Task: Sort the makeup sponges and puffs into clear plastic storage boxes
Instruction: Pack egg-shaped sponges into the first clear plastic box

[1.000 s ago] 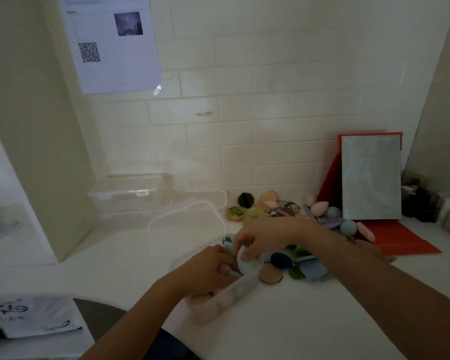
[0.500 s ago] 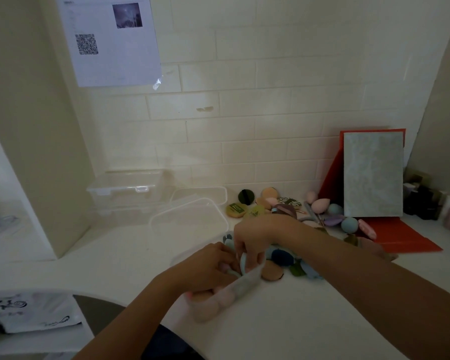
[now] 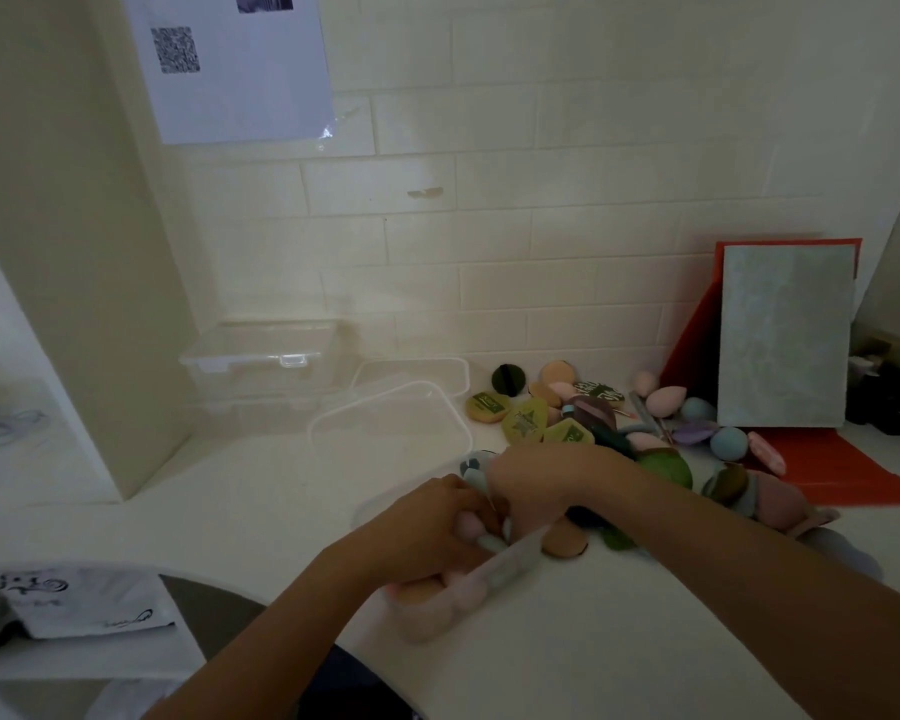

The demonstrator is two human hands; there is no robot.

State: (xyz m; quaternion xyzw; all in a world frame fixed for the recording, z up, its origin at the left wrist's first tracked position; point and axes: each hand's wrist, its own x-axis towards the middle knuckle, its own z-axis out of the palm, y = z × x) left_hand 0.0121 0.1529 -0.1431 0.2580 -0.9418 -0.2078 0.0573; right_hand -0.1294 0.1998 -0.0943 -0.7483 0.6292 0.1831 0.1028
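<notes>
A small clear plastic box (image 3: 494, 574) stands tilted on the white counter, with pink and peach sponges (image 3: 427, 595) inside. My left hand (image 3: 432, 527) grips its far rim from the left. My right hand (image 3: 536, 485) curls down over the box's opening, fingers closed on a pale blue puff (image 3: 489, 542) that sits between both hands. Behind my right wrist lies a loose pile of puffs and sponges (image 3: 567, 418) in green, peach, pink, blue and purple. A peach puff (image 3: 562, 543) lies right beside the box.
Stacked empty clear boxes (image 3: 261, 356) stand at the back left by the tiled wall, with two clear lids (image 3: 385, 423) in front. A grey board on red card (image 3: 785, 335) leans at the right. Dark small bottles (image 3: 889, 397) crowd the far right corner.
My right hand has pushed the pale blue puff from above the rim down into the box's opening. My left hand has stayed on the box.
</notes>
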